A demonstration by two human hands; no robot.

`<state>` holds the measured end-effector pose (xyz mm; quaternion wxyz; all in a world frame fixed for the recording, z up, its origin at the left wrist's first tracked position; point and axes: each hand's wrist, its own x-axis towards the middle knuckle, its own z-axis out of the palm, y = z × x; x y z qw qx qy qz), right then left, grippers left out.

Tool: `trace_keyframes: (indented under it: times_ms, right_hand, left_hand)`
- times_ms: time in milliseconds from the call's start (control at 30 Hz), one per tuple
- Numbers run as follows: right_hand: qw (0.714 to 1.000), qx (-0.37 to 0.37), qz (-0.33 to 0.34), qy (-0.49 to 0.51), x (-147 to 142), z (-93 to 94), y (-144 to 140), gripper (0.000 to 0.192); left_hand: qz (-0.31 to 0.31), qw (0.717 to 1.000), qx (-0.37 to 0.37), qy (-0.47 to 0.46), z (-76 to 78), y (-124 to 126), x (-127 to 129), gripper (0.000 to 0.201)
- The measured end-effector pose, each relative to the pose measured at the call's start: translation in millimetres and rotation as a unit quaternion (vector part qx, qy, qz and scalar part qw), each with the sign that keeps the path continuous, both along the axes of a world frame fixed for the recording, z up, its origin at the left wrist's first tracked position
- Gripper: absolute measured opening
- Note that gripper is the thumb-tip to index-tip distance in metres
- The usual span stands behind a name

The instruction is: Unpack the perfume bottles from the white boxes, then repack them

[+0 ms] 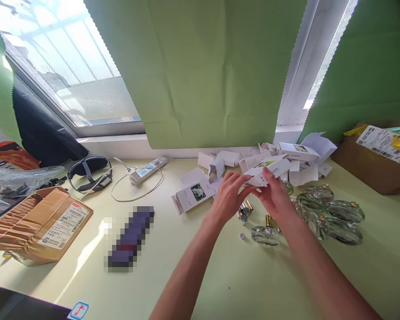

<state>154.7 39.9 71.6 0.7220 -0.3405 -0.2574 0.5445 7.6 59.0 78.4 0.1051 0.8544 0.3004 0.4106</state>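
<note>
Between both hands is a small white carton (269,168) with a green picture on its top face, raised above the table. The fingers of my left hand (229,194) close on its near left end. My right hand (274,194) grips its near side, thumb against the end panel. Below the hands lie several gold caps (244,212), partly hidden by my fingers. A clear glass bottle (265,236) with a gold neck rests just in front of my right wrist, and a small purple disc (242,236) lies beside it. Several more glass bottles (345,229) lie right of my right forearm.
White cartons (193,192), several unfolded, pile along the wall. A brown parcel (370,164) stands at the right, a torn parcel bag (63,222) at the left. Behind are a power strip (148,170) with a cable and a black headset (90,174). A pixelated dark object (130,240) lies left of centre.
</note>
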Motion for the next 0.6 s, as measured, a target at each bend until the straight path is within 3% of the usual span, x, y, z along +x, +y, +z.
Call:
trace_keyframes:
  times_ms: [167,300,367,467,600]
  right_hand:
    - [0.998,-0.013,-0.041,-0.056,22,3.0,5,0.048]
    - [0.965,-0.014,-0.085,-0.246,33,8.8,10,0.056]
    - [0.908,-0.039,-0.059,-0.412,34,8.9,16,0.062]
    - [0.773,-0.074,0.017,-0.629,36,11.5,33,0.074]
    - [0.693,-0.046,0.031,-0.719,56,29.5,71,0.063]
  left_hand:
    - [-0.047,0.990,-0.114,0.068,16.4,4,-24,0.025]
    - [-0.159,0.930,-0.264,0.200,18.6,2,-34,0.031]
    - [-0.147,0.916,-0.299,0.224,17.9,2,-38,0.039]
    - [-0.092,0.930,-0.283,0.215,20.6,6,-46,0.030]
    - [0.002,0.952,-0.244,0.184,28.8,13,-62,0.027]
